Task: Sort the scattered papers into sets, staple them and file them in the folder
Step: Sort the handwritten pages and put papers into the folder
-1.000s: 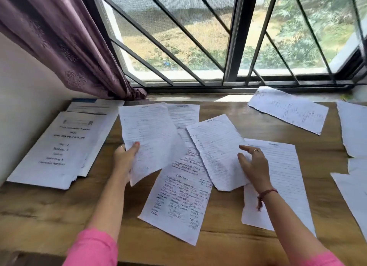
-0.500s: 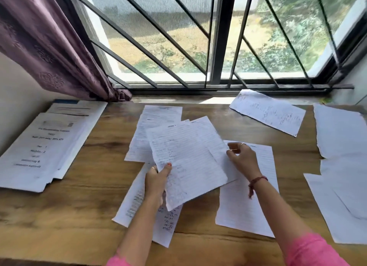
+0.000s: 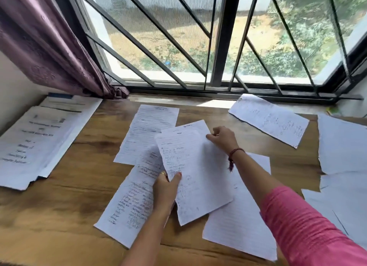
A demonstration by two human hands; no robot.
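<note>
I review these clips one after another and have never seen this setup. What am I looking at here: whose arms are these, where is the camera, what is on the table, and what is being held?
There is no machine: a person works with bare hands, and the one camera sits on their head, looking forward and down. The arms reaching in from below are theirs. The left hand pinches the lower edge of two handwritten sheets laid one on the other, and the right hand pinches their top right corner. Loose papers lie scattered on the wooden table: a densely written page under the left hand, a lined sheet under the right arm, more at the right edge. A printed stack lies far left by the curtain. I see no stapler.
</note>
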